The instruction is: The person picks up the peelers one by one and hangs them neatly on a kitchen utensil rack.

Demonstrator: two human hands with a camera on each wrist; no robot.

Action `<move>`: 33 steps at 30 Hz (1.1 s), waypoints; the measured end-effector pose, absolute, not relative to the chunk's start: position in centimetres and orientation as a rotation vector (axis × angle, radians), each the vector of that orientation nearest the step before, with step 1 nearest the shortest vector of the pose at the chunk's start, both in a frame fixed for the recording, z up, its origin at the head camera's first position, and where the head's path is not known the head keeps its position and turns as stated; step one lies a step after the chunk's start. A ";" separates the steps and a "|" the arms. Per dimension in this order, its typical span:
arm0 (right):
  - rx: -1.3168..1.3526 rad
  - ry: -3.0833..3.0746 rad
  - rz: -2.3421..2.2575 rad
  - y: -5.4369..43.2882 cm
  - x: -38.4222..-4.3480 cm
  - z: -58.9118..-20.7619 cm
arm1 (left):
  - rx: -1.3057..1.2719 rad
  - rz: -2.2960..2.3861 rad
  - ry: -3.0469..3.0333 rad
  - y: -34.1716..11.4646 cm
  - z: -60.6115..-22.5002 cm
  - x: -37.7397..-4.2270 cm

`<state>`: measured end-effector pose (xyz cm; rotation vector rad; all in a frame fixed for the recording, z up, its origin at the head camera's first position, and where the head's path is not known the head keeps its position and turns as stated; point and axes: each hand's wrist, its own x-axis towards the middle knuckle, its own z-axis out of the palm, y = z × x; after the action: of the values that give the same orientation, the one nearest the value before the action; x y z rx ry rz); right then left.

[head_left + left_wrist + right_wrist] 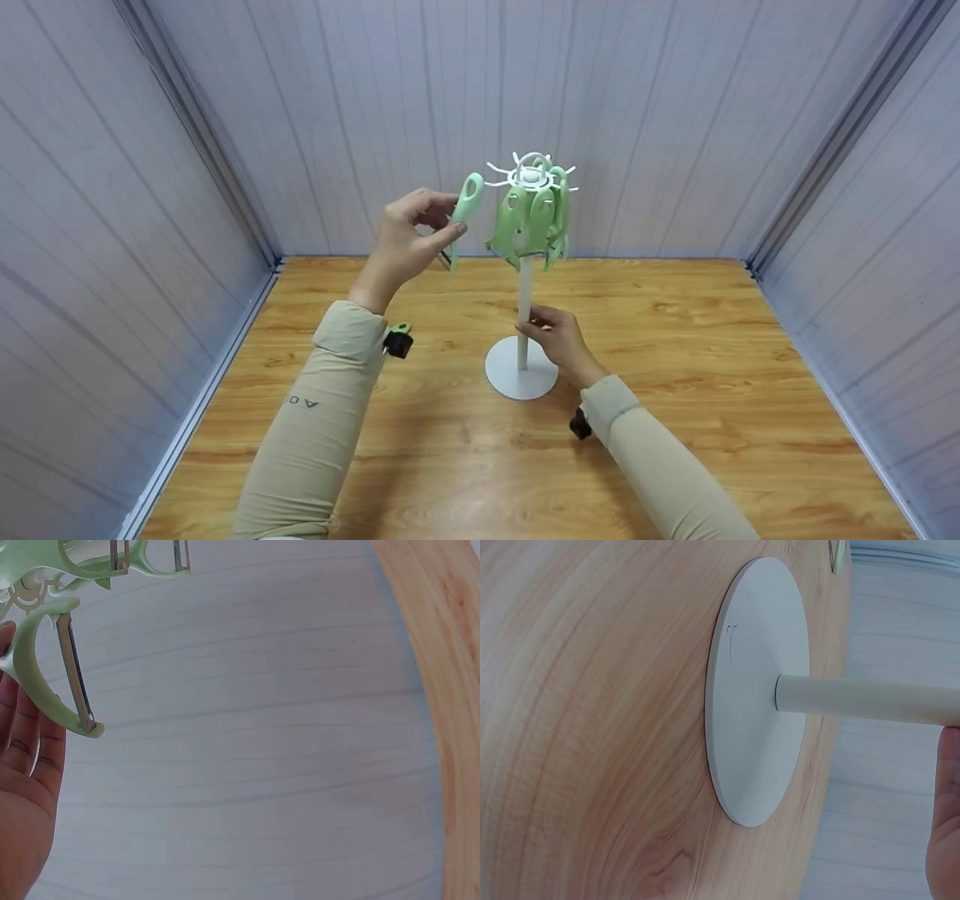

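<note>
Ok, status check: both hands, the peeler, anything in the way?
Left hand holding green peeler, off the white stand. Right hand gripping the pole, above the base. Nothing seen between peeler and bare left-side hooks.

Pale panelled walls — edged with strips, perhaps metal — border a wood-grained surface.

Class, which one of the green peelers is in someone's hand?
The peeler held by the left hand, beside the white stand. It alone is gripped; the hanging peelers touch no hand.
</note>
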<state>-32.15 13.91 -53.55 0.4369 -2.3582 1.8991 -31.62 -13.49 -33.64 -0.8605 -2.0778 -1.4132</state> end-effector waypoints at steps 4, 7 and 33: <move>0.457 -2.376 1.862 14.0 -32.2 -53.6 | -0.840 -1.451 -2.087 -12.9 -33.6 -31.9; 0.459 -2.391 1.841 14.0 -32.1 -53.5 | -0.834 -1.475 -2.100 -12.5 -33.6 -32.0; 0.437 -2.369 1.852 14.0 -32.2 -53.4 | -0.807 -1.694 -2.093 -9.1 -34.3 -31.8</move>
<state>-32.20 13.95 -53.42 0.4367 -2.3687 1.8521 -31.84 -9.15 -34.33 -0.8068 -2.0931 -1.6938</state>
